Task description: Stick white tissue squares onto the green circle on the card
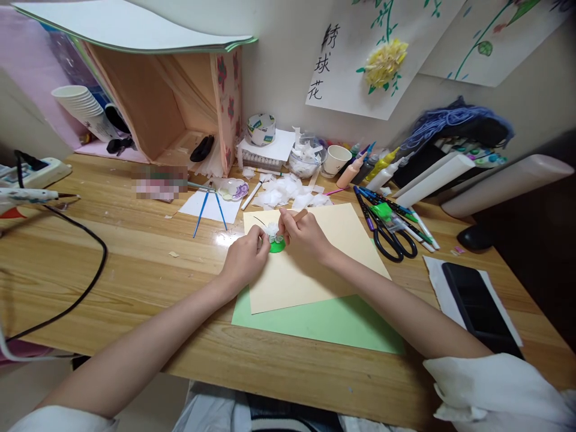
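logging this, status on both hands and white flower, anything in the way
Left hand and right hand at white flower, one each side. Green piece at its lower edge. Nothing seen blocking.

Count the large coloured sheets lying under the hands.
2: a cream sheet on top, and a pale green sheet partly beneath it, showing mainly along the near edge. More may be hidden underneath.

Both forearms are bare. The left forearm [157,342] slants in from eight o'clock, the right forearm [400,306] from four, and both wrists look nearly straight. The left hand [245,255] has its fingers bent toward two o'clock. The right hand [308,237], at its three o'clock and just apart, curls its fingers toward ten; their tips are partly hidden.
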The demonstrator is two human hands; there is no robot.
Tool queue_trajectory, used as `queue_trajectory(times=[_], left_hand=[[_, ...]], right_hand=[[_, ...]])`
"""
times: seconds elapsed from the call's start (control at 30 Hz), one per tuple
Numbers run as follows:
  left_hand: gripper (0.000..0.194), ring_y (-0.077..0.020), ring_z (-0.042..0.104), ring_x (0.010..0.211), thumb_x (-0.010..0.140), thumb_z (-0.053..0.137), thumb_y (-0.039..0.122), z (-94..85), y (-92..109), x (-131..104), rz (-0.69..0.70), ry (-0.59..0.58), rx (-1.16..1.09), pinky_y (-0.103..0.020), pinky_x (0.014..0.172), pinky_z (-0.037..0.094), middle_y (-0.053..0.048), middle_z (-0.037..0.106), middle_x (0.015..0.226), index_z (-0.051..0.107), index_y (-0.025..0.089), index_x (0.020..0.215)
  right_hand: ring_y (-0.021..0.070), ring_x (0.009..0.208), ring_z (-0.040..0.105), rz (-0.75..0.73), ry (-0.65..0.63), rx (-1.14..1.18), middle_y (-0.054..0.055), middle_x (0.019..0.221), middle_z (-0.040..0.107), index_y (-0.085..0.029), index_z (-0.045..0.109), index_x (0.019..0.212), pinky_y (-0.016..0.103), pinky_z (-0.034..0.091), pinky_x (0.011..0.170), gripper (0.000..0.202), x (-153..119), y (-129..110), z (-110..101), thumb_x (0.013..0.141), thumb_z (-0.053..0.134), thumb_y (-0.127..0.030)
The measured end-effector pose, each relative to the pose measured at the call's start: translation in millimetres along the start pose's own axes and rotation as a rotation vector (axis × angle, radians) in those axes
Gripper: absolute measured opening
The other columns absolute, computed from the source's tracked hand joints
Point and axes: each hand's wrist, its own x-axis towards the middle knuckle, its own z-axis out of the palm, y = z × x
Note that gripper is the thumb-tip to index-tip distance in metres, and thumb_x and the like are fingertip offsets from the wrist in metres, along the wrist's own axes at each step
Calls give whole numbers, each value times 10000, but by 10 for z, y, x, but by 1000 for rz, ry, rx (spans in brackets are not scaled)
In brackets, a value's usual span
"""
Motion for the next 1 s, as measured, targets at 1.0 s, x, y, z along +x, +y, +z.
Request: queue_trajectory(times=[1.0], left_hand=[[299, -239, 549, 1029, 883, 364, 342, -201, -291, 207, -128, 178, -118, -402, 897, 425, -126, 570, 1125, 515, 161, 1067]], right_hand=[[216, 874, 558, -192, 448, -354, 75, 897, 599, -206, 525, 924, 355, 443, 773, 233, -289, 859, -546, 960, 313, -296]])
